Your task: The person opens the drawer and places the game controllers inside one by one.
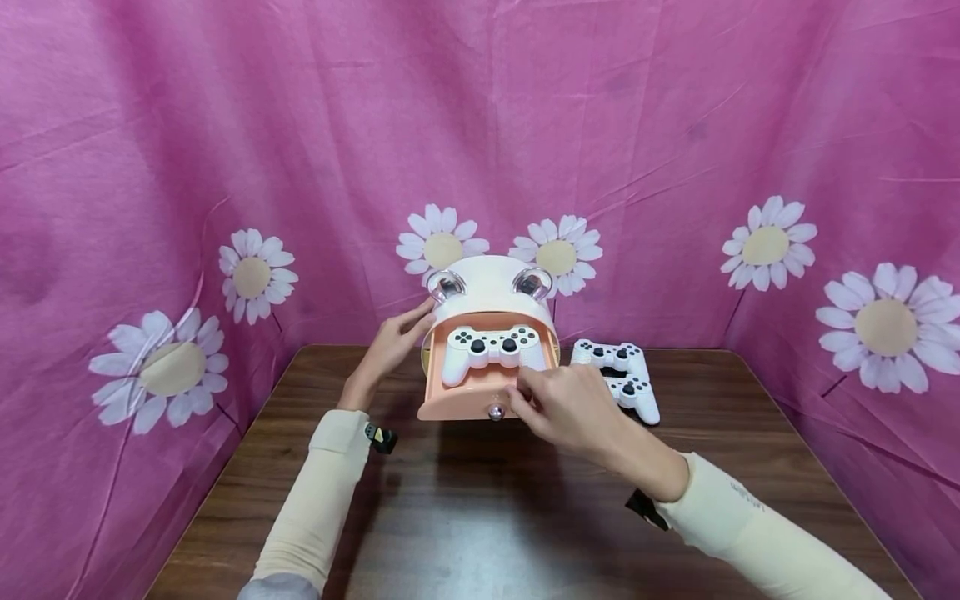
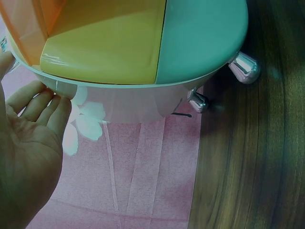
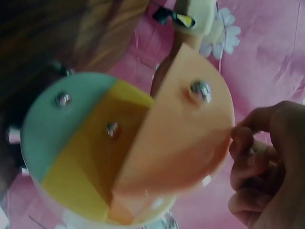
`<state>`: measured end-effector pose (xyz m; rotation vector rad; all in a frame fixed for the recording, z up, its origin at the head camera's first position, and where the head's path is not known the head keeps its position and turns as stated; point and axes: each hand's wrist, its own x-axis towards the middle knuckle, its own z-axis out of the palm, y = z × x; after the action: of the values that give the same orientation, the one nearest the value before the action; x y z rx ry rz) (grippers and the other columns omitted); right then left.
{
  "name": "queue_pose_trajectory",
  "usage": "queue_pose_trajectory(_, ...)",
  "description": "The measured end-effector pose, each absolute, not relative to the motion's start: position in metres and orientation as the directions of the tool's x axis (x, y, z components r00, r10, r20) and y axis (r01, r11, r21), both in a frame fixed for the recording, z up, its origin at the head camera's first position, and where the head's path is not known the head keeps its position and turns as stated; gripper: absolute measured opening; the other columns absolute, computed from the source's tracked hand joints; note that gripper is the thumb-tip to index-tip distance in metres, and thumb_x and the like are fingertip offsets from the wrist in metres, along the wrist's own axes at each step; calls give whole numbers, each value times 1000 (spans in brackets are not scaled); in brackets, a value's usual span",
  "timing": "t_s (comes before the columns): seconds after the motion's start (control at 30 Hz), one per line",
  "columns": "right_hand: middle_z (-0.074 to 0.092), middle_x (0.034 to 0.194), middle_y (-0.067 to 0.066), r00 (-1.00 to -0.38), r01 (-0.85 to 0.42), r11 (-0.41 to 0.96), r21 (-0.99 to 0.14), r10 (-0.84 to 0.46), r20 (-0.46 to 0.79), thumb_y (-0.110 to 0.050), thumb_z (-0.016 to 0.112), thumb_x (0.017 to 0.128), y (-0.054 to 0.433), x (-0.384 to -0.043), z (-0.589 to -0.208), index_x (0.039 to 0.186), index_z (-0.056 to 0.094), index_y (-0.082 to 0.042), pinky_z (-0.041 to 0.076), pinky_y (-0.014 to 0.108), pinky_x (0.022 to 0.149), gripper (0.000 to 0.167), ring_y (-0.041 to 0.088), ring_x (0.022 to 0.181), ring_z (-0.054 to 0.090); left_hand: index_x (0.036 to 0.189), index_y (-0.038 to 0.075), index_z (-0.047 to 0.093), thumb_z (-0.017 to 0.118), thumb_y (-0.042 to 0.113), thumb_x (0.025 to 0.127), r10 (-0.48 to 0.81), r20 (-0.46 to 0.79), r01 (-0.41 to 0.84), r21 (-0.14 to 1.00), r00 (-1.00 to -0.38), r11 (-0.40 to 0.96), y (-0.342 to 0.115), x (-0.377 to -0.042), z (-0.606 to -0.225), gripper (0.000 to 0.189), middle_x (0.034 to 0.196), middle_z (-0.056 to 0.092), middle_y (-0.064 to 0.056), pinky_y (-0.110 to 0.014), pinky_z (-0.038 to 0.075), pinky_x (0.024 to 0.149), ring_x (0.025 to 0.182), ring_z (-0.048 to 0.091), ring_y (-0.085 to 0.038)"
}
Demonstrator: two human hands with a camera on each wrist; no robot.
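A small round-sided cabinet point(image 1: 486, 287) with a white shell stands on the table, its top peach drawer point(image 1: 457, 406) pulled out toward me. Inside that drawer lies a white game controller point(image 1: 491, 340). At the drawer's right front edge, my right hand point(image 1: 573, 408) pinches the rim between thumb and index finger, beside the silver knob point(image 1: 496, 412); the other fingers are curled. My left hand point(image 1: 393, 343) reaches along the cabinet's left side, fairly straight fingertips touching the shell. Below the peach drawer are a yellow drawer point(image 2: 105, 52) and a green drawer point(image 2: 205, 38), both closed.
Two more white controllers point(image 1: 637, 387) lie on the table right of the cabinet, partly behind my right hand. Short silver legs point(image 2: 245, 67) hold the cabinet up. A pink curtain point(image 1: 480, 125) with daisies encloses the back and sides of the wooden table point(image 1: 465, 517).
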<state>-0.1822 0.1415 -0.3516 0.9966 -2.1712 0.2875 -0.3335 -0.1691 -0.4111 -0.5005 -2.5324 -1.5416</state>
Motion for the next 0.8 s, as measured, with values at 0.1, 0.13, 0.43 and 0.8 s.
queue_pose_trajectory(0.1, 43, 50, -13, -431, -716, 693, 88, -537, 725, -27, 77, 90, 136, -176, -365, 70, 57, -18, 26, 24, 38, 30, 7, 41, 39, 155, 33, 56, 61, 62, 103, 211, 282, 347, 839, -936, 420, -169, -334, -411, 59, 162, 52, 6, -51, 34, 130, 155, 44, -24)
queue_pose_trajectory(0.13, 44, 50, -13, -429, -709, 700, 88, -527, 733, -28, 77, 91, 134, -174, -369, 71, 57, -18, 28, 25, 38, 30, 8, 41, 42, 155, 33, 57, 61, 62, 103, 211, 281, 347, 838, -936, 421, -169, -334, -411, 59, 162, 52, 7, -51, 35, 130, 155, 44, -24)
queue_pose_trajectory(0.43, 36, 48, -12, -451, -641, 766, 44, -423, 786, -35, 75, 92, 122, -161, -399, 75, 60, -17, 29, 27, 35, 29, 12, 39, 40, 155, 32, 57, 61, 60, 104, 213, 292, 357, 838, -932, 414, -168, -334, -410, 58, 162, 53, 6, -51, 35, 130, 155, 44, -24)
queue_pose_trajectory(0.8, 47, 48, -6, -440, -582, 809, 86, -401, 804, -48, 78, 89, 112, -167, -420, 78, 63, -14, 33, 36, 36, 39, 23, 40, 52, 155, 32, 57, 62, 58, 104, 219, 280, 347, 850, -935, 396, -171, -333, -411, 57, 162, 53, 7, -50, 35, 129, 155, 44, -23)
